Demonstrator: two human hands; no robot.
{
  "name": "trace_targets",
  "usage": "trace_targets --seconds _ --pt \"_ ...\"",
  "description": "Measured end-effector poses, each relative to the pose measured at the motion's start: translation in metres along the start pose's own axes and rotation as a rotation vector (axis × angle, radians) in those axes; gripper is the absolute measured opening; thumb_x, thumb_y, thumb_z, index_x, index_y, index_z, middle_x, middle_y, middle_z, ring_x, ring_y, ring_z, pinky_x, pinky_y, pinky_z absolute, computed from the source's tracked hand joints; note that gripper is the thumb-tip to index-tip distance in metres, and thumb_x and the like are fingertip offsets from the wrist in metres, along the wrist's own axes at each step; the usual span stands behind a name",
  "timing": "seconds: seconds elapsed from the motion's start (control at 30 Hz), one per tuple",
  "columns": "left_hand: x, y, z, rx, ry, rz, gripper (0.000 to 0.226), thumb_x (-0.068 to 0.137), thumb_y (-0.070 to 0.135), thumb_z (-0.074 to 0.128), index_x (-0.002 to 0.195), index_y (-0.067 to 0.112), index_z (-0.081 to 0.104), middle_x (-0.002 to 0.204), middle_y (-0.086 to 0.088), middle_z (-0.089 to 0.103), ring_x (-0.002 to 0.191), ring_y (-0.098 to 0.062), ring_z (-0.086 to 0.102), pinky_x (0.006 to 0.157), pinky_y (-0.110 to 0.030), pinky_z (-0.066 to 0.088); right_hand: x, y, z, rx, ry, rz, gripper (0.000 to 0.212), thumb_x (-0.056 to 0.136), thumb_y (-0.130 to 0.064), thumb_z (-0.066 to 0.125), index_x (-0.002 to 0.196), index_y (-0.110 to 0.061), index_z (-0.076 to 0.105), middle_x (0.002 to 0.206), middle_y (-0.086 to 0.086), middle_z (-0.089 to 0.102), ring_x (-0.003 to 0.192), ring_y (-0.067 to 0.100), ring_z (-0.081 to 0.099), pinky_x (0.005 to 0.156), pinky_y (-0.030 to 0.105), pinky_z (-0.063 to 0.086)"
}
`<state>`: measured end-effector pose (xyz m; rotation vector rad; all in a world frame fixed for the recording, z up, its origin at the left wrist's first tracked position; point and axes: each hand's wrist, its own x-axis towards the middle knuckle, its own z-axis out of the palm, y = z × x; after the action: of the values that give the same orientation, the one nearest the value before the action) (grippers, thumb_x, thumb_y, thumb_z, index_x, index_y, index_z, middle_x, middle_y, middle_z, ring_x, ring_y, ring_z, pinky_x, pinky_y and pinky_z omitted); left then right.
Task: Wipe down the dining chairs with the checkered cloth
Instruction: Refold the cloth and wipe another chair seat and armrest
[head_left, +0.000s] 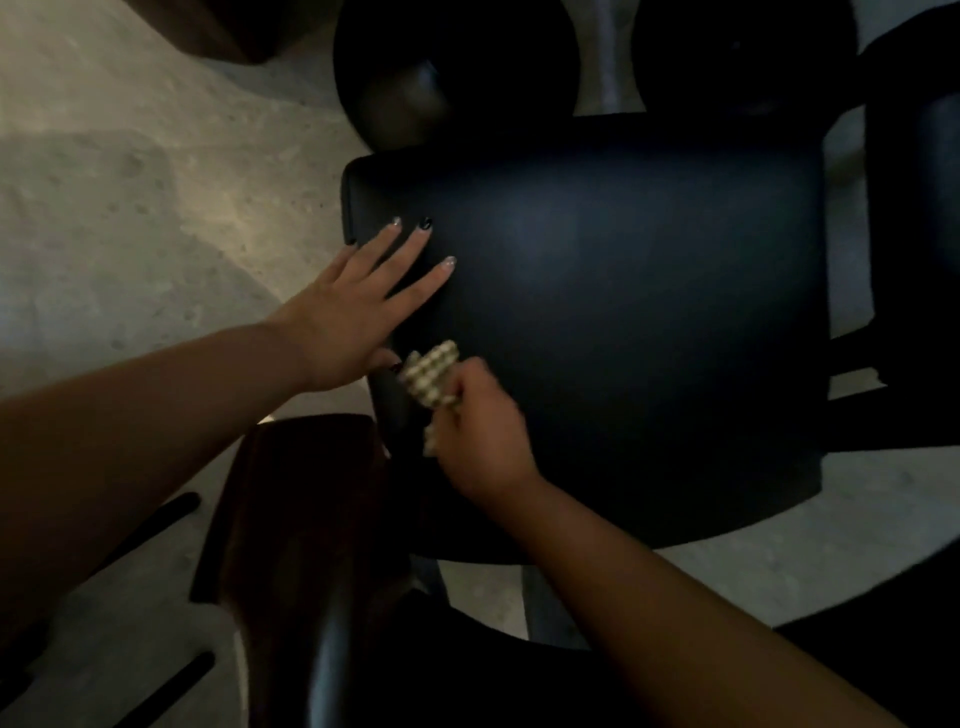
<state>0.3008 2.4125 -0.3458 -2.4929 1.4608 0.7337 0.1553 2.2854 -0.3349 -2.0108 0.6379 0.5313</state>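
A dining chair with a dark padded seat (623, 312) fills the middle of the head view. My left hand (353, 306) lies flat with straight fingers on the seat's left edge. My right hand (483, 436) grips a bunched checkered cloth (432, 375) and holds it against the seat's near left part, just below my left thumb. Most of the cloth is hidden inside my fist.
A brown wooden chair back (291, 519) stands close at the lower left. A round dark table base with a metal column (605, 57) sits beyond the seat. Another dark chair (914, 218) is at the right edge. Pale concrete floor (130, 208) spreads to the left.
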Motion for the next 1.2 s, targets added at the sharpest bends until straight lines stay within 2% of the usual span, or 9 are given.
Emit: trace_targets --seconds 0.07,0.13,0.23,0.33,0.47,0.6,0.8,1.0,1.2 --pt "0.011 0.009 -0.008 0.077 -0.004 0.082 0.12 0.082 0.048 0.069 0.141 0.03 -0.034 0.161 -0.014 -0.019 0.149 -0.036 -0.012 0.118 -0.053 0.019 -0.005 0.028 -0.048 -0.05 0.223 0.113 0.019 0.087 -0.01 0.05 0.089 -0.026 0.041 0.101 0.008 0.063 0.095 0.033 0.062 0.076 0.033 0.045" --pt "0.022 0.017 -0.014 0.179 -0.025 0.174 0.12 0.085 0.053 0.063 0.135 0.03 -0.044 0.16 -0.013 -0.023 0.148 -0.036 -0.012 0.116 -0.052 0.02 -0.009 0.062 -0.106 -0.135 0.451 0.232 0.02 0.086 -0.005 0.051 0.099 -0.019 0.045 0.109 0.013 0.06 0.101 0.037 0.06 0.083 0.037 0.044" --pt "0.033 0.024 -0.018 0.273 -0.061 0.247 0.119 0.089 0.054 0.057 0.127 0.03 -0.052 0.159 -0.011 -0.025 0.149 -0.035 -0.01 0.116 -0.051 0.022 -0.009 0.115 -0.179 -0.316 0.587 0.461 0.038 0.081 0.003 0.054 0.117 0.0 0.042 0.12 0.024 0.05 0.109 0.043 0.052 0.089 0.046 0.043" --pt "0.036 0.02 -0.011 0.288 -0.103 0.253 0.119 0.09 0.052 0.057 0.124 0.032 -0.055 0.159 -0.009 -0.026 0.149 -0.033 -0.012 0.115 -0.05 0.022 -0.012 0.154 -0.201 -0.46 0.501 0.659 0.052 0.086 0.003 0.057 0.131 0.005 0.032 0.134 0.03 0.038 0.12 0.049 0.042 0.099 0.051 0.037" --pt "0.026 0.011 0.009 0.311 -0.148 0.241 0.117 0.091 0.049 0.056 0.124 0.033 -0.056 0.153 -0.008 -0.039 0.145 -0.033 -0.026 0.115 -0.054 0.021 -0.015 0.183 -0.178 -0.571 0.407 0.676 0.04 0.094 -0.002 0.046 0.131 0.008 0.034 0.133 0.032 0.043 0.12 0.047 0.045 0.098 0.05 0.038" --pt "0.027 0.008 0.011 0.314 -0.166 0.258 0.111 0.091 0.052 0.053 0.127 0.034 -0.05 0.143 -0.006 -0.048 0.143 -0.032 -0.029 0.115 -0.055 0.021 -0.021 0.176 -0.156 -0.459 0.288 0.838 0.056 0.085 -0.008 0.056 0.136 0.003 0.035 0.135 0.026 0.044 0.122 0.041 0.045 0.098 0.045 0.039" --pt "0.026 0.01 0.007 0.244 -0.186 0.233 0.099 0.091 0.048 0.057 0.151 0.03 -0.021 0.158 -0.008 -0.03 0.147 -0.03 -0.023 0.116 -0.054 0.019 -0.048 0.138 -0.071 -0.156 0.189 0.942 0.072 0.087 -0.019 0.06 0.145 -0.005 0.02 0.14 0.019 0.045 0.124 0.034 0.049 0.101 0.038 0.04" --pt "0.005 -0.011 0.013 0.065 -0.115 0.005 0.108 0.087 0.048 0.064 0.148 0.027 -0.024 0.16 -0.012 -0.023 0.148 -0.032 -0.017 0.119 -0.051 0.015 -0.043 0.084 -0.021 -0.118 0.102 0.91 0.052 0.088 -0.023 0.057 0.133 -0.008 0.034 0.127 0.017 0.056 0.114 0.033 0.056 0.091 0.035 0.044" --pt "-0.031 -0.026 0.03 -0.115 -0.097 -0.13 0.11 0.084 0.049 0.068 0.152 0.026 -0.015 0.161 -0.01 -0.021 0.149 -0.033 -0.013 0.119 -0.053 0.016 -0.031 0.04 0.008 0.069 0.105 0.812 0.041 0.09 -0.02 0.055 0.126 -0.005 0.044 0.123 0.019 0.059 0.112 0.034 0.057 0.094 0.038 0.048"
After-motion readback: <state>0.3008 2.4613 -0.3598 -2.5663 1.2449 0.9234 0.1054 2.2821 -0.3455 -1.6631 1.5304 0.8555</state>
